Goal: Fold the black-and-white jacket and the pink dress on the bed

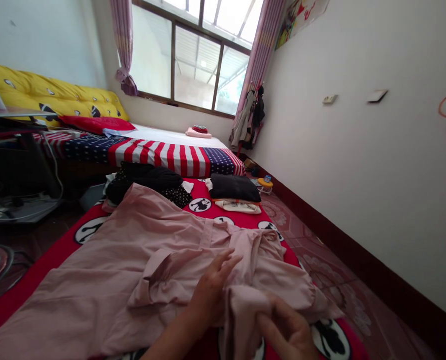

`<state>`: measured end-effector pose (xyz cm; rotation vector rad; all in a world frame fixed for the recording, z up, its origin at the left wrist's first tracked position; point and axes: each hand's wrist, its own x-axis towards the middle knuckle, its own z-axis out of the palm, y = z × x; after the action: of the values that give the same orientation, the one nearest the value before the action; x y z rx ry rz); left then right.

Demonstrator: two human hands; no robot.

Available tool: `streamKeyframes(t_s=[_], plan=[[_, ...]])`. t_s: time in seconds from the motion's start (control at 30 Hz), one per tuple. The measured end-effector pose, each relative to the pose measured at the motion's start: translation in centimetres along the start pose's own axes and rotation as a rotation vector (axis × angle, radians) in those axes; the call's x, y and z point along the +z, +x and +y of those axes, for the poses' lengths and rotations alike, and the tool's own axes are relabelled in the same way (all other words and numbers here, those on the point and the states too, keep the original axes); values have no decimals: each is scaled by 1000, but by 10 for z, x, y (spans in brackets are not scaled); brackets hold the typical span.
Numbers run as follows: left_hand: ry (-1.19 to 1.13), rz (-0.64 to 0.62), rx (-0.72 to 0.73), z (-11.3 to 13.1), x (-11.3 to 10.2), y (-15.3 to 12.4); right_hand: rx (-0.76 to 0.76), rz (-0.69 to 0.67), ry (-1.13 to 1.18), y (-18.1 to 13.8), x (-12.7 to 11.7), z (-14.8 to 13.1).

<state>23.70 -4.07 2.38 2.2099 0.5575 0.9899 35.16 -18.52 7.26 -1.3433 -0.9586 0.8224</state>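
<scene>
- Currently, the left hand point(214, 284) extends forward above the garment, fingers straight and slightly parted; contact cannot be told.
- The right hand point(287, 327) bends inward, pinching a folded end of the pink garment point(113, 267) between thumb and fingers.
- The garment lies on the red bed cover point(38, 280), long axis crosswise, broad end leftward.
- A grey bin-like object point(92, 197) stands beside the bed, contents indistinct.
</scene>
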Motion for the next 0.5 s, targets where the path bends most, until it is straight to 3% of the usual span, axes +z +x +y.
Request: streamKeyframes(t_s=[0.07,0.1,0.2,0.3,0.4,0.5], plan=[[-55,-47,-45,-10,4,3,-110,-190,-21,3,7,9],[-83,-53,-69,-16,4,2,-138,-220,-30,7,7,13],[-146,20,-163,-28,1,-8,-116,-48,-144,22,-2,25],[-231,64,-341,-30,-4,-19,-106,134,-403,35,-15,39],[-392,-29,-445,-24,-5,-22,-71,103,-553,40,-13,56],[-598,-154,-467,-16,2,-17,-20,30,-539,39,-1,69]])
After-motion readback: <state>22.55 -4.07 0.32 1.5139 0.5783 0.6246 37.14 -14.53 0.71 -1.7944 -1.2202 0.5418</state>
